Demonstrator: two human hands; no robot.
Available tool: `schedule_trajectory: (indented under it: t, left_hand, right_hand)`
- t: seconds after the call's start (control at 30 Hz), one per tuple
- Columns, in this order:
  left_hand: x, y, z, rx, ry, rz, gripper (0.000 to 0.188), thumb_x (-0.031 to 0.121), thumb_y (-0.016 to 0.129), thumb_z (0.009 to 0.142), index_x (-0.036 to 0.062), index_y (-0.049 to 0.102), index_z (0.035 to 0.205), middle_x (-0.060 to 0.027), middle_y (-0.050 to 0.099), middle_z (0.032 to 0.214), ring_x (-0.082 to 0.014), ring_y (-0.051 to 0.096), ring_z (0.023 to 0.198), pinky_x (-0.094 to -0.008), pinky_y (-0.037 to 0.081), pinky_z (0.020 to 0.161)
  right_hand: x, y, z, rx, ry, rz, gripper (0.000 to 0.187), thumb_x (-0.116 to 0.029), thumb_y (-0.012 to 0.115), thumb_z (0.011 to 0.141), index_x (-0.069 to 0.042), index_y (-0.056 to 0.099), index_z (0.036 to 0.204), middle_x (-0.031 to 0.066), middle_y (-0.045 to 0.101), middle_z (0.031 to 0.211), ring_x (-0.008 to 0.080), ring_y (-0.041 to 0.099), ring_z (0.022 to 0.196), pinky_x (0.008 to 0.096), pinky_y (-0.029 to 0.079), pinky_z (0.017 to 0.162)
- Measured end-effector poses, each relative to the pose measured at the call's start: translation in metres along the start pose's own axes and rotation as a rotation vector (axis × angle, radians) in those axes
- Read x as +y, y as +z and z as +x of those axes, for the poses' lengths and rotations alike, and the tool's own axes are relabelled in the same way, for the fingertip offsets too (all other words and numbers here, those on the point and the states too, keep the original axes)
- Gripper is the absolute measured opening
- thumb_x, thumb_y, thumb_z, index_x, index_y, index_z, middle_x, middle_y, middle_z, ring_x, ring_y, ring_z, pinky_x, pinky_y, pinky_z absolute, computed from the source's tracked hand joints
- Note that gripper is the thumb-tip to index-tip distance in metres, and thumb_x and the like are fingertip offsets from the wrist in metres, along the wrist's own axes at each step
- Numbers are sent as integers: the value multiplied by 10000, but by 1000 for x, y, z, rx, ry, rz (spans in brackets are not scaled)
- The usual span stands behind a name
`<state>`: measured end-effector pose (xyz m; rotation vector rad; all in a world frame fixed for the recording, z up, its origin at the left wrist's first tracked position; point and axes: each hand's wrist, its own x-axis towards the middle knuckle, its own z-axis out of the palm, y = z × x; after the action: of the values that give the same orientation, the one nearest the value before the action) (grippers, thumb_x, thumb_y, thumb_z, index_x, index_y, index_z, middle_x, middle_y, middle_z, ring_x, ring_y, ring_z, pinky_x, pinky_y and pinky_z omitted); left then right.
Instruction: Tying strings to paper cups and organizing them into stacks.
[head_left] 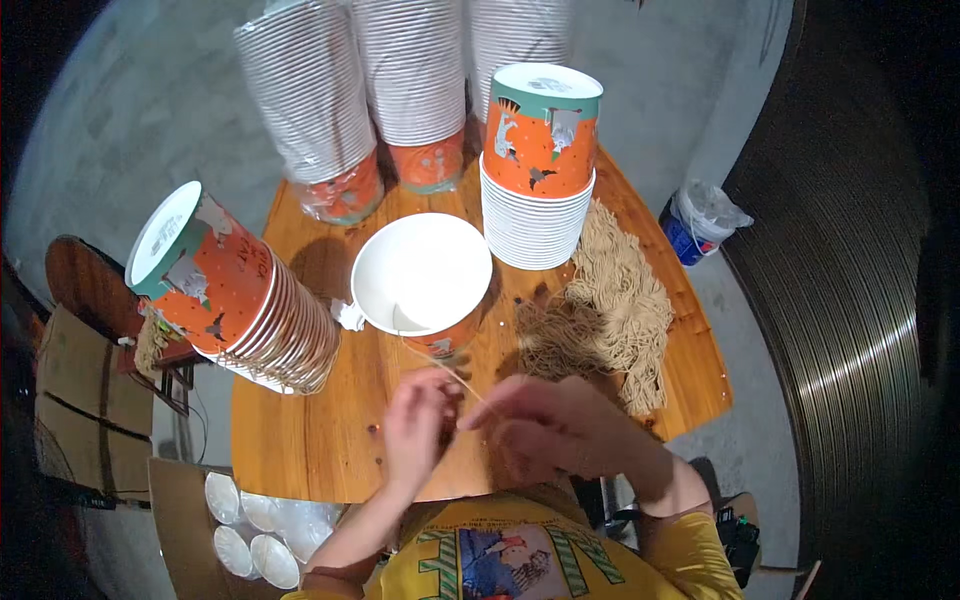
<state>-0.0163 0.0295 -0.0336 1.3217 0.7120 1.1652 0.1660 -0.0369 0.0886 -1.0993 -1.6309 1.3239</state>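
Note:
A white-lined paper bucket [370, 293] with an orange outside stands upright in the middle of the table, its open mouth facing up. A thin tan cord [449, 372] runs from its near rim down to my hands. My left hand [418, 418] is closed, its fingertips pinched at the cord just in front of the bucket. My right hand [560, 425], slightly blurred, is curled with thumb and forefinger closed on the cord, close beside the left. To the right lies a loose pile of tan cord [620, 300].
An upside-down stack of orange buckets [540, 150] stands behind the cord pile. Another stack [235, 290], with cords hanging along its rims, leans at the left. Plastic-wrapped bucket stacks [410, 80] line the back. A carton of white buckets [185, 520] sits below, left.

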Motion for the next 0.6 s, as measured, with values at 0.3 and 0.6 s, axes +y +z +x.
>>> schedule_trajectory:
  t: [0.3, 0.6]
  left_hand:
    - [10, 22, 50, -185, 383, 1023, 648, 225, 610, 836, 48, 338, 1396, -186, 463, 1261, -339, 586, 1011, -416, 536, 733]
    - [57, -39, 68, 40, 376, 1155, 296, 224, 541, 908, -5, 599, 731, -133, 524, 755, -322, 574, 695, -417, 461, 613]
  right_hand:
    - [-48, -5, 26, 2, -34, 71, 229, -172, 520, 921, -54, 625, 1086, -6, 522, 627, 56, 500, 564, 213, 378, 522]
    - [-5, -49, 51, 105, -83, 451, 283, -299, 481, 964, -46, 597, 1016, -51, 406, 541, 48, 329, 417, 197, 259, 397]
